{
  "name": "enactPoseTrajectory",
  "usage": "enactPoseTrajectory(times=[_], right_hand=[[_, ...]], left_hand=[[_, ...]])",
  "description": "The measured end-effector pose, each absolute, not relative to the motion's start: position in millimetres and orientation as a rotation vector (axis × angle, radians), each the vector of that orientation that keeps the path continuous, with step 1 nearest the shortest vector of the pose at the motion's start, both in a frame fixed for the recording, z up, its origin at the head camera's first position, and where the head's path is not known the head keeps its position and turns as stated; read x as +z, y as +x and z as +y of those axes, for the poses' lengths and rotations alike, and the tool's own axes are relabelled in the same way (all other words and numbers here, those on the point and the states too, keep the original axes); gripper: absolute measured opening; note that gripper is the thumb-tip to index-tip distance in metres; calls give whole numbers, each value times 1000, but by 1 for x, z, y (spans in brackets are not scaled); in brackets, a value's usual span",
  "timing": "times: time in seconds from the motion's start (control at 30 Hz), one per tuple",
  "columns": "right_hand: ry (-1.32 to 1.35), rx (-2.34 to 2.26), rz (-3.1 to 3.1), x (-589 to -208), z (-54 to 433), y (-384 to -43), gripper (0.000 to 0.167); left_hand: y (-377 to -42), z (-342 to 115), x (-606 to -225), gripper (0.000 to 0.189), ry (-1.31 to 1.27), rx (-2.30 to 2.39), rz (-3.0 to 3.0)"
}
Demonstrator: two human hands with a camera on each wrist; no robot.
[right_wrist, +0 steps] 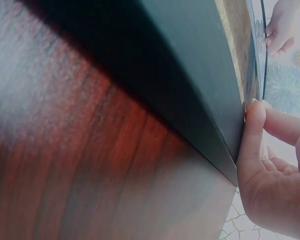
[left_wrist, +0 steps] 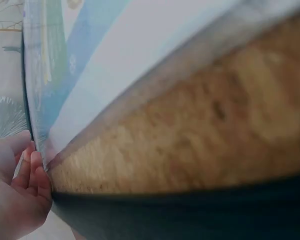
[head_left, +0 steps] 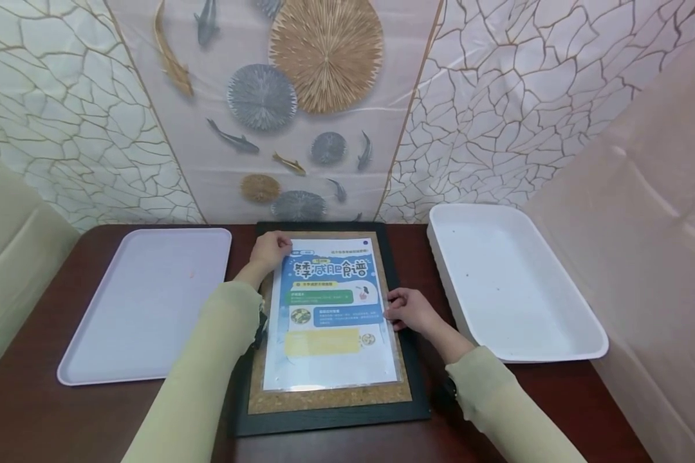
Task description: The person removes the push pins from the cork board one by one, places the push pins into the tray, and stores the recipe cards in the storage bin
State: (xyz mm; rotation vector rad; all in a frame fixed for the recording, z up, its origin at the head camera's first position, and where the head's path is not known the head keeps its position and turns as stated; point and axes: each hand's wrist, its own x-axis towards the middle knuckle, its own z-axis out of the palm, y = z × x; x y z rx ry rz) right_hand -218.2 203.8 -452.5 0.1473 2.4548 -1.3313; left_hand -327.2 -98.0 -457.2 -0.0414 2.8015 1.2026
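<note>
A printed sheet in a clear plastic sleeve [head_left: 333,360] lies over the cork face [head_left: 324,400] of a black-framed board [head_left: 336,421]. Its print is blue, green and yellow with Chinese characters. At the sheet's upper left corner, my left hand [head_left: 271,249] pinches the edge between thumb and bent fingers; the left wrist view shows this hand [left_wrist: 22,185] beside the cork. Lower down, on the opposite side, my right hand [head_left: 411,310] pinches the sheet's right edge. In the right wrist view, the thumb and forefinger of that hand [right_wrist: 270,165] meet at the edge, above the frame.
A shallow white tray [head_left: 150,302] rests on the dark wooden table [head_left: 23,386] to the left. To the right stands a deeper white tray [head_left: 515,289]. Behind the table hangs a patterned cloth [head_left: 324,148], and a pale cloth [head_left: 643,257] borders the right side.
</note>
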Motion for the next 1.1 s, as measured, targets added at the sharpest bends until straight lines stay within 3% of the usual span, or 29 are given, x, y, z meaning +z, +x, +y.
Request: enactPoseTrajectory(times=[1.1], right_hand=[[154, -1331, 2477, -453, 204, -215, 40]], left_hand=[[-256, -136, -429, 29, -253, 1559, 2618]])
